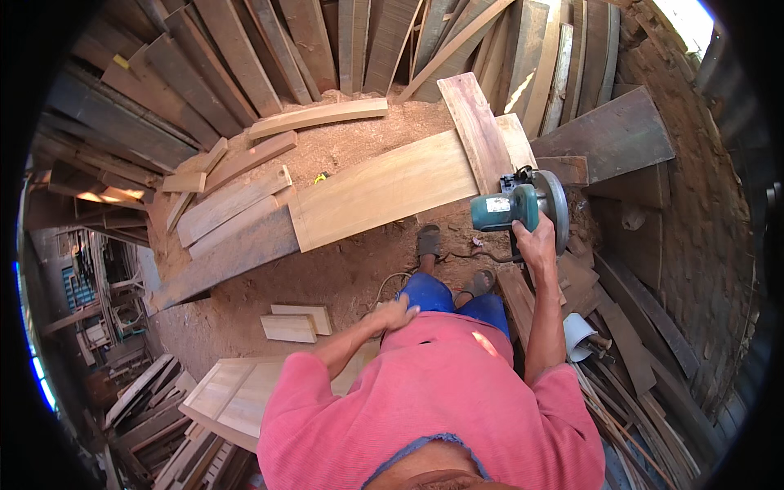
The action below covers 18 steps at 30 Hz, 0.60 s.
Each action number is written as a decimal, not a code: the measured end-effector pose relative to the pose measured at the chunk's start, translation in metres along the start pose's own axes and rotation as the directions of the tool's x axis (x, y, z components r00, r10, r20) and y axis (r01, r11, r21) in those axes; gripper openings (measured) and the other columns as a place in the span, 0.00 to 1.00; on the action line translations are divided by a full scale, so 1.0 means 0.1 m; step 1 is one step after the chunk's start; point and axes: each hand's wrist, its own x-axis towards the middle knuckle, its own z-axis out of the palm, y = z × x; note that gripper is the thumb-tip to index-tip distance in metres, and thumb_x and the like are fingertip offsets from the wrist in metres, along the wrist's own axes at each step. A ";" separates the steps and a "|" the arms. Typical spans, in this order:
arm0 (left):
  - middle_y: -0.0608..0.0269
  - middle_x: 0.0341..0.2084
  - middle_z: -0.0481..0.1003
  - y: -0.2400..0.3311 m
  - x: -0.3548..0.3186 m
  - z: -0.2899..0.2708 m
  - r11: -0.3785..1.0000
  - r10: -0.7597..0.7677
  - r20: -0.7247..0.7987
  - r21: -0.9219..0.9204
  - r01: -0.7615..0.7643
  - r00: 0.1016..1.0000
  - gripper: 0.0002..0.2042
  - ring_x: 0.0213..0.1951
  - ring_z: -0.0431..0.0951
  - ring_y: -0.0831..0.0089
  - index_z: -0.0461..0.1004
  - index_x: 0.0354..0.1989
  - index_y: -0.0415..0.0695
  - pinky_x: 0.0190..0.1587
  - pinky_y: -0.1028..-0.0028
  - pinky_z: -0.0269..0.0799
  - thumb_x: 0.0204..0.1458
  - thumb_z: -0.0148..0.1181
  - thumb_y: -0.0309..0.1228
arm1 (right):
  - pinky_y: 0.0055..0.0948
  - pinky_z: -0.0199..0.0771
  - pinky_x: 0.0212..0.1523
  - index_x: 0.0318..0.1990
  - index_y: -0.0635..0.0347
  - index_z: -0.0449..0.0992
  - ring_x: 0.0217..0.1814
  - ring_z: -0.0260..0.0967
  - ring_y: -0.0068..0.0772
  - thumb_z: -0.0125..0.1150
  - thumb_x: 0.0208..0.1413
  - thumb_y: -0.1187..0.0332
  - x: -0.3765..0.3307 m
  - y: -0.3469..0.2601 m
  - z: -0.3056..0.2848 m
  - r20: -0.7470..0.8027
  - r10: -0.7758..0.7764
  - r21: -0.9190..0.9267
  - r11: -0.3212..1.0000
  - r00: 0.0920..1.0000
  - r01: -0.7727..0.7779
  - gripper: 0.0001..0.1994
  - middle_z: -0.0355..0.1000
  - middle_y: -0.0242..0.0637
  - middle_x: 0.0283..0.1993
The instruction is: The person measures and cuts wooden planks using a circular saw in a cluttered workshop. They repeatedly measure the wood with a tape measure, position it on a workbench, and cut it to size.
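Note:
My right hand [537, 247] is wrapped round the rear handle of a teal circular saw [505, 209]. The saw's round grey metal guard [555, 208] faces right. It is at the right end of a wide pale plank [388, 190], beside a narrower brownish board [476, 131] lying across that plank. Whether the blade touches the wood is hidden. My left hand [397, 314] lies against my blue shorts [426, 291] near the shirt hem, fingers loosely extended, with nothing seen in it. A dark cord [482, 256] runs from the saw along the ground.
Sawdust [343, 135] covers the ground beyond the plank, with a small yellow item [321, 177] there. Many boards [237, 53] lean along the far side. Two short pale offcuts [288, 327] and a pale panel [224, 392] lie at left. A white bucket [576, 336] stands at right among scrap wood.

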 end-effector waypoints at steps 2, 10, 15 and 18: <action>0.24 0.52 0.76 0.10 -0.29 0.32 0.989 -0.047 -0.015 -0.140 0.044 0.999 0.31 0.57 0.76 0.31 0.64 0.62 0.33 0.59 0.44 0.71 0.69 0.48 0.53 | 0.45 0.78 0.50 0.47 0.68 0.81 0.46 0.82 0.56 0.67 0.55 0.67 0.04 0.10 -0.03 0.011 0.003 -0.015 1.000 1.000 -0.003 0.15 0.82 0.56 0.41; 0.68 0.29 0.69 0.16 -0.70 0.93 0.786 0.219 -0.011 -0.590 -0.183 0.976 0.18 0.33 0.67 0.71 0.70 0.31 0.44 0.37 0.64 0.66 0.70 0.52 0.45 | 0.46 0.77 0.52 0.48 0.67 0.81 0.49 0.82 0.55 0.69 0.56 0.66 0.10 0.27 -0.07 0.048 -0.010 -0.015 1.000 0.999 0.011 0.16 0.83 0.56 0.42; 0.78 0.29 0.60 0.36 -0.99 0.94 0.634 0.270 0.021 -0.756 -0.161 0.963 0.17 0.33 0.60 0.81 0.67 0.29 0.48 0.35 0.72 0.62 0.68 0.57 0.45 | 0.31 0.72 0.25 0.44 0.65 0.80 0.24 0.70 0.24 0.64 0.60 0.69 0.20 0.52 -0.03 0.005 -0.208 0.013 0.978 0.978 0.208 0.09 0.72 0.30 0.27; 0.70 0.27 0.70 0.40 -0.83 1.05 0.762 0.248 -0.047 -0.607 -0.225 0.968 0.15 0.32 0.69 0.76 0.72 0.31 0.46 0.36 0.67 0.68 0.64 0.58 0.43 | 0.32 0.73 0.25 0.43 0.64 0.80 0.23 0.70 0.25 0.65 0.60 0.69 0.15 0.46 -0.06 0.023 -0.178 0.012 0.984 0.984 0.178 0.08 0.72 0.30 0.26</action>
